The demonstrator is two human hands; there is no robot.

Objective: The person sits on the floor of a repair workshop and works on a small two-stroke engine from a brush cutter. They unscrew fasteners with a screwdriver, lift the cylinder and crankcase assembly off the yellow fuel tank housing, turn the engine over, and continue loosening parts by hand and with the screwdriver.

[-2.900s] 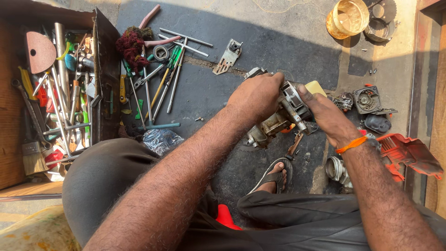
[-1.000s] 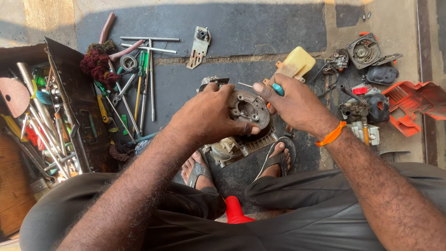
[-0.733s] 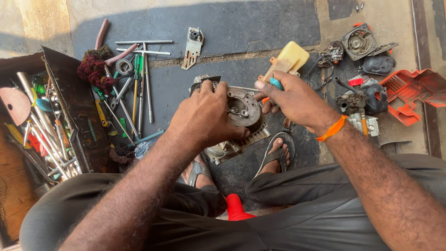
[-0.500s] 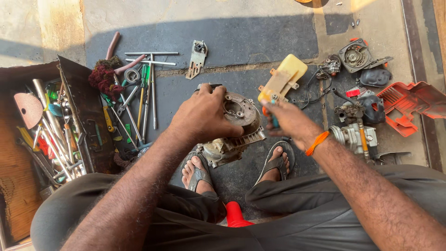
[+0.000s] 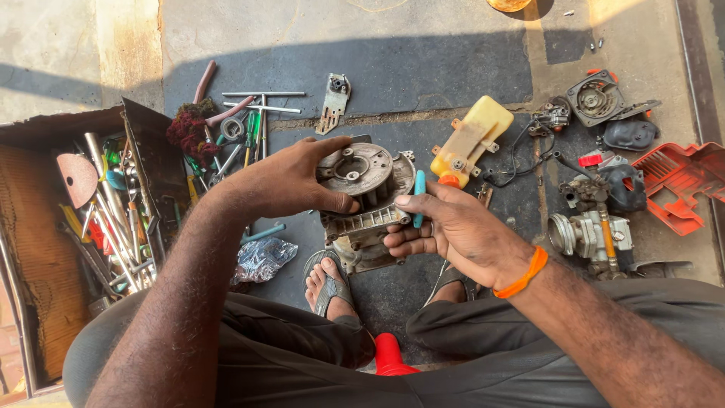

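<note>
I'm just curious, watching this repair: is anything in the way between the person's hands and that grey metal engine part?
Nothing visible. The left hand already grips the round top of the engine part, and the right hand, holding a blue-handled tool, rests against its side.

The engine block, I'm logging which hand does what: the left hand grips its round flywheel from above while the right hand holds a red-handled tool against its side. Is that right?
Not quite. The head view shows the tool in the right hand has a teal-blue handle, not red. The rest holds: the left hand grips the round flywheel of the engine block from above.
</note>
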